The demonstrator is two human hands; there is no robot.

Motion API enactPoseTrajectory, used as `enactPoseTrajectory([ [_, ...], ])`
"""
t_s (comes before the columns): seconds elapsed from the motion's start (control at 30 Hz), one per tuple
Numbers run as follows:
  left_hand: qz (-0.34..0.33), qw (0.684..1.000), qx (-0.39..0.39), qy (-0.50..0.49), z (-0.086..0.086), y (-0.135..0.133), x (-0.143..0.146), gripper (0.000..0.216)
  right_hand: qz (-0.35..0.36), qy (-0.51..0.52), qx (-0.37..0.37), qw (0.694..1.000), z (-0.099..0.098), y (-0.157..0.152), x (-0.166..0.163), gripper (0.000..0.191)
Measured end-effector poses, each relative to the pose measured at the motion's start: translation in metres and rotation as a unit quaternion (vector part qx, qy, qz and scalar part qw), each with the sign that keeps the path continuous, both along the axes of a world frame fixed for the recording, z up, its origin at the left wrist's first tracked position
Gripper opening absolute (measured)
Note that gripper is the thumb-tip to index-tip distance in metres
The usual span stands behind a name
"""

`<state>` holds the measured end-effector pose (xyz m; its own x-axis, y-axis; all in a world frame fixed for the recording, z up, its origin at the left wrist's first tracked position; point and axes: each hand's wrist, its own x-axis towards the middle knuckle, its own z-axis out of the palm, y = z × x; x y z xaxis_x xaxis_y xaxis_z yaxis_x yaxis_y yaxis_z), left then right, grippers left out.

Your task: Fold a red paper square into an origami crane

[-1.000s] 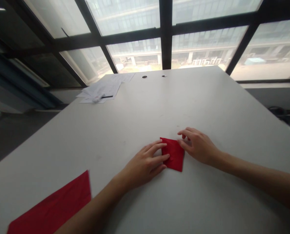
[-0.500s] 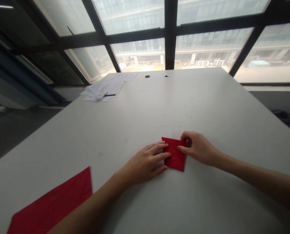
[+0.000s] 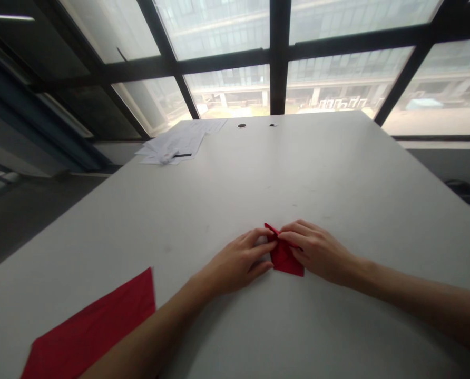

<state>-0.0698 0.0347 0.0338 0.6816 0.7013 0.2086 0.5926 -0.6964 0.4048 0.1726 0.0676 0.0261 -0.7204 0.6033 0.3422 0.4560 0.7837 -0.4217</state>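
A small folded square of red paper (image 3: 285, 262) lies on the white table, between my two hands. My left hand (image 3: 241, 262) rests at its left side, fingers apart and fingertips on the paper's left edge. From the right, my right hand (image 3: 317, 250) closes its fingers on the upper right corner, which is folded over toward the middle. The fingers cover much of the upper part of the square. A larger red sheet (image 3: 96, 321) lies at the lower left, partly hidden beneath my left forearm.
The white table (image 3: 235, 179) reaches to large dark-framed windows. Loose printed papers (image 3: 183, 139) lie at the far left, with a crumpled white piece (image 3: 167, 156) and a dark strip (image 3: 183, 155) on top. Two small holes are at the table's far end.
My right hand has moved left over the red square, bringing its upper right corner inward. My left hand stays at the left edge. The view has shifted slightly.
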Motion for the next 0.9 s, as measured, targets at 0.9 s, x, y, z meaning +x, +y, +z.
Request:
enactPoseTrajectory([
  [0.9,0.044,0.997,0.046,0.045,-0.0022,0.0014,-0.0003,0.032,0.044,-0.011,0.059,0.997,-0.0072,0.0010,0.0031,0.032],
])
